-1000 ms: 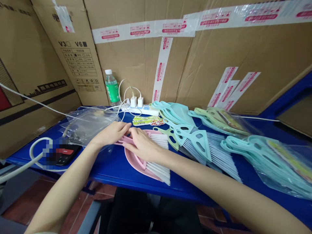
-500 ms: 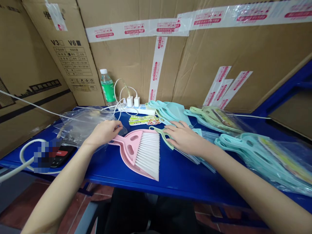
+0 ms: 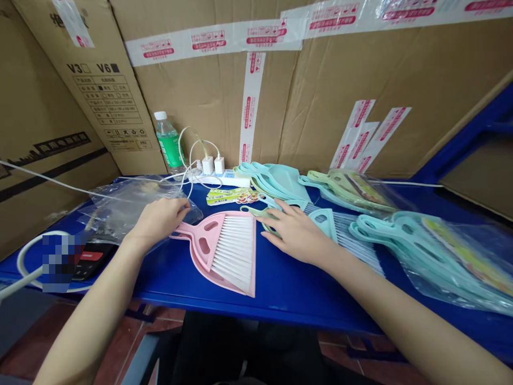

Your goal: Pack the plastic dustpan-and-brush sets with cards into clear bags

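A pink dustpan (image 3: 250,286) lies flat near the table's front edge, with a pink brush (image 3: 232,251) with white bristles nested in it. My left hand (image 3: 162,219) is by the handle end, beside clear plastic bags (image 3: 120,206). Its fingers are pressed together; what they pinch, if anything, is hidden. With fingers spread, my right hand (image 3: 294,230) lies over a green brush (image 3: 245,209), covering most of it. Light-blue brushes (image 3: 326,222) with grey bristles lie just behind and beneath that hand and forearm.
Blue dustpans (image 3: 284,179) are stacked at the back. Bagged green sets (image 3: 348,187) and bagged blue sets (image 3: 417,240) lie to the right. A power strip (image 3: 224,177), a bottle (image 3: 170,141) and yellow-green cards (image 3: 228,196) stand or lie near the cardboard wall. A black device (image 3: 94,259) is at left.
The view has shifted slightly. My right hand's fingers have spread wider, and the bristles that showed below the hand have moved rightward under the forearm. My left hand stays by the pink handle.
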The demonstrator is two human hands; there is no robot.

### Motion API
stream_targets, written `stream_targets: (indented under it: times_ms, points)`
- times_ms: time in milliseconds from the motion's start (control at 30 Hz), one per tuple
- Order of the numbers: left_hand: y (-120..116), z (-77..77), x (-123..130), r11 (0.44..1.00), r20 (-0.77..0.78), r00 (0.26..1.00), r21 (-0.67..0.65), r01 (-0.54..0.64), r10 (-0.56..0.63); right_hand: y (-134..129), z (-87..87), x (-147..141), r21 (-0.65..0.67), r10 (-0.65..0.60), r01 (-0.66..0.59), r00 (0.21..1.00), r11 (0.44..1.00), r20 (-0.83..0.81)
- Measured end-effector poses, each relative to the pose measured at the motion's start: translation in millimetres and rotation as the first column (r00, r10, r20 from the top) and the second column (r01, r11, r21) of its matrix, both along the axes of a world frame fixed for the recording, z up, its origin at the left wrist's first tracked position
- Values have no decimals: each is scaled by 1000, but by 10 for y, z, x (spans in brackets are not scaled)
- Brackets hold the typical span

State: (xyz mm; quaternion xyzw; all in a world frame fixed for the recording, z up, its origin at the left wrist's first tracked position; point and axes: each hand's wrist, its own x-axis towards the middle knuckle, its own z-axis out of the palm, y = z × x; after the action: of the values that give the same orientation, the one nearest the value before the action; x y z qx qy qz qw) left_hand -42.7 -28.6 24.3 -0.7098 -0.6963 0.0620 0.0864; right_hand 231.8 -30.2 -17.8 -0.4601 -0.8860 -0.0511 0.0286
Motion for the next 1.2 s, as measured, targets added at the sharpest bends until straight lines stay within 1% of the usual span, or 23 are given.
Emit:
stream_targets:
  times_ms: [267, 400, 567, 767, 1000, 1200]
  points:
    - [-15, -11, 2, 1000, -9, 1000, -9, 8, -8, -13, -37, 35, 86, -4, 6, 1000, 996, -29]
    - [-9, -8, 2, 1000, -24, 1000, -1, 14, -14, -13, -35, 67, 87, -31, 32, 999, 996, -12]
    - [-17, -4, 6, 1000, -9, 1000, 19, 17, -16, 11, -51, 139, 116, -13, 18, 999, 993, -36]
    - [-33, 9, 13, 1000, -29, 999, -15, -15, 14, 35, -72, 185, 115, -21, 23, 1000, 993, -19]
    - [-36, 12, 22, 1000, -68, 998, -17, -5, 4, 59, -105, 197, 158, 105, -92, 992, 983, -75]
    - [-45, 5, 21, 999, -54, 998, -42, 34, -36, -33, -113, 62, 129, 300, -283, 943, 950, -144]
